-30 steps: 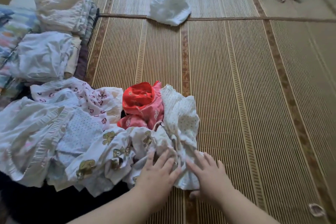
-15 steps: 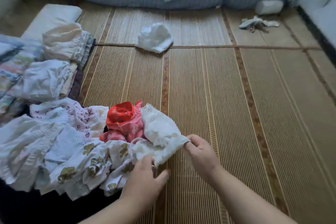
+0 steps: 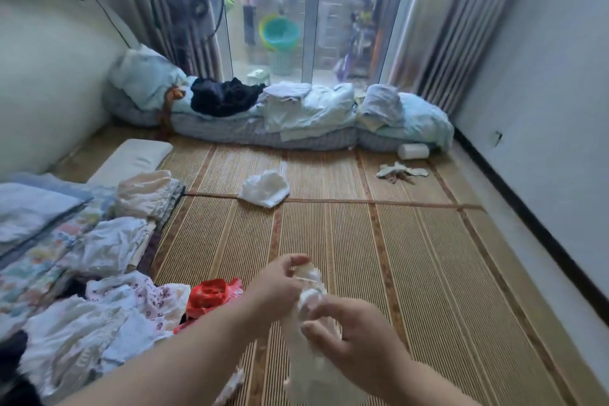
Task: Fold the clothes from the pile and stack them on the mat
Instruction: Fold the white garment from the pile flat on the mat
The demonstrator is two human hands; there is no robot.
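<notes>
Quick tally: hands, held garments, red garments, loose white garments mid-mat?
Hands: 2 (left hand, right hand)
Held garment: 1
Red garment: 1
Loose white garment: 1
Total: 5

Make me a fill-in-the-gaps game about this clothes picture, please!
1. The left hand and right hand together hold up a ___ garment.
2. The pile lies on the person's ___ side.
3. The pile's brightest piece is ___.

Missing words: white; left; red.
</notes>
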